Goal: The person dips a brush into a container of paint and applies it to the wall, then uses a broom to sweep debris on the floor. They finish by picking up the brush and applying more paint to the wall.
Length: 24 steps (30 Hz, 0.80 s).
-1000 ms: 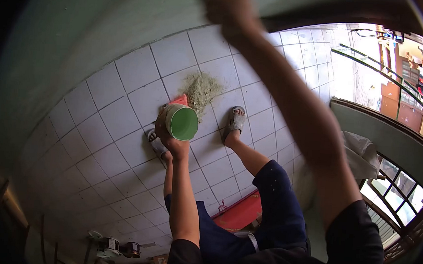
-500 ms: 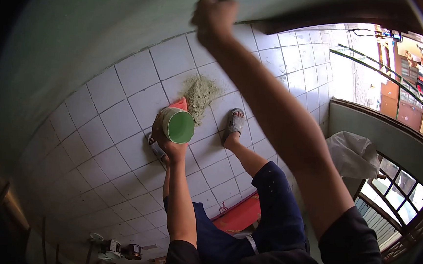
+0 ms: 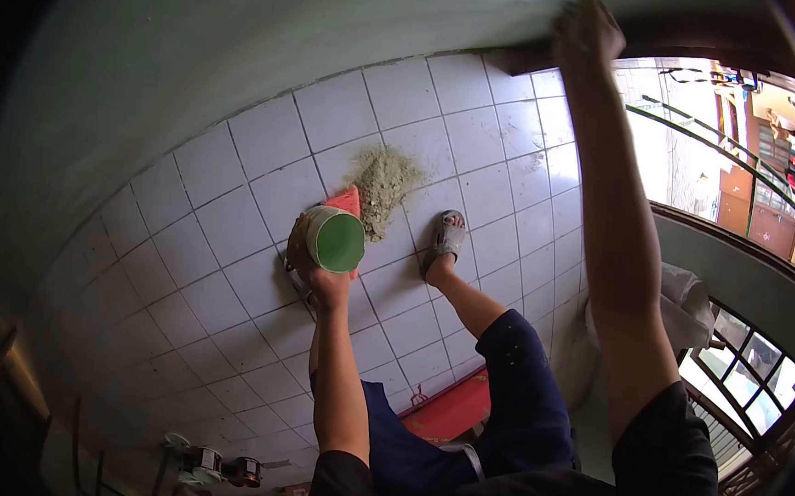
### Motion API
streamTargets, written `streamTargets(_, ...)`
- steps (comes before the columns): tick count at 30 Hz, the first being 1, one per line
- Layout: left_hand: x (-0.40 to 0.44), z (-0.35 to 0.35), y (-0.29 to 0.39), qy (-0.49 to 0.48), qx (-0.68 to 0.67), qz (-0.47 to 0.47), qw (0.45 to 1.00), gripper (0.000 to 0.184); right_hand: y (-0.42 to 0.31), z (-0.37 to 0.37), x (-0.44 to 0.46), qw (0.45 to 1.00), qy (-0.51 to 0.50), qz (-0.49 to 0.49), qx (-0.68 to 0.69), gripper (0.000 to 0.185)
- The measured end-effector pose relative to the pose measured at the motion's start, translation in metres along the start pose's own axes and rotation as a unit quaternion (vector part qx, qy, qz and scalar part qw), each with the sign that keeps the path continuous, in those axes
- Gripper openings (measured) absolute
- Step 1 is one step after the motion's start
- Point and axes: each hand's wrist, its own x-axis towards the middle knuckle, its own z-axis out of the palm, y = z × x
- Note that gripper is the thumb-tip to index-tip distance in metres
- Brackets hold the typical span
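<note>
My left hand (image 3: 315,265) is wrapped round a pale paint pot (image 3: 340,241) whose inside is green; it is tilted so its mouth faces me. High up by the green wall (image 3: 247,26), my right hand (image 3: 589,36) is closed and smeared by motion. A thin piece sticks out above its fingers, too blurred to name. Below the pot lies a red-orange flat object (image 3: 346,200), partly hidden by the pot. Beside that object, a heap of greyish-green crumbly debris (image 3: 383,187) lies on the white floor tiles (image 3: 267,137).
My sandalled foot (image 3: 449,236) stands right of the debris. A red object (image 3: 449,408) lies below my legs. At the right are a whitish plastic sack (image 3: 684,300), a paned window (image 3: 749,356) and an opening with green rails (image 3: 727,147). Cans (image 3: 204,463) stand at lower left.
My right hand has swept to the right along the top of the wall, with the arm now more upright. My left hand and the pot have stayed nearly in place.
</note>
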Motion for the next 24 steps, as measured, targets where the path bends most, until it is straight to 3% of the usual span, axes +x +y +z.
streamTargets(2, -0.003, -0.001, -0.004, 0.004, 0.017, -0.016, 1.0, 0.07, 0.021, 0.054, -0.05, 0.998, -0.061, 0.019, -0.008, 0.007)
streamTargets(5, -0.013, -0.006, -0.003, -0.012, 0.025, -0.014, 1.0, 0.07, 0.037, 0.138, -0.178, 0.971, -0.22, 0.031, -0.091, 0.021)
streamTargets(7, -0.027, -0.011, -0.001, -0.007, 0.019, -0.035, 0.999, 0.068, 0.03, 0.155, -0.236, 0.944, -0.324, -0.01, -0.063, 0.03)
streamTargets(9, -0.041, -0.02, 0.001, 0.006, 0.01, -0.062, 0.998, 0.067, 0.022, 0.157, -0.229, 0.932, -0.348, 0.039, -0.097, 0.031)
streamTargets(13, -0.057, -0.051, 0.018, -0.021, 0.079, -0.023, 0.996, 0.07, 0.006, 0.089, -0.116, 0.93, -0.343, 0.132, 0.006, 0.032)
streamTargets(14, -0.061, -0.057, 0.022, -0.017, 0.08, -0.024, 0.996, 0.07, 0.003, 0.065, -0.084, 0.945, -0.29, 0.153, -0.017, 0.039)
streamTargets(15, -0.066, -0.064, 0.027, -0.013, 0.08, -0.025, 0.996, 0.07, -0.02, 0.04, -0.068, 0.944, -0.289, 0.154, -0.025, 0.025)
streamTargets(17, -0.072, -0.075, 0.033, -0.011, 0.072, -0.04, 0.997, 0.07, -0.021, 0.012, -0.024, 0.985, -0.129, 0.114, -0.017, 0.024)
streamTargets(18, -0.072, -0.081, 0.038, -0.012, 0.069, -0.041, 0.997, 0.071, -0.013, -0.001, 0.011, 0.992, -0.033, 0.119, 0.025, 0.013)
streamTargets(21, -0.066, -0.095, 0.053, -0.023, 0.059, -0.039, 0.997, 0.072, -0.016, 0.0, 0.027, 0.989, 0.052, 0.113, 0.082, 0.018)
streamTargets(22, -0.061, -0.097, 0.059, -0.024, 0.053, -0.037, 0.998, 0.072, -0.004, 0.01, 0.014, 0.988, 0.055, 0.116, 0.087, 0.018)
streamTargets(24, -0.05, -0.099, 0.073, -0.018, 0.043, -0.044, 0.998, 0.069, 0.031, 0.07, -0.041, 0.983, -0.118, 0.118, 0.07, 0.019)
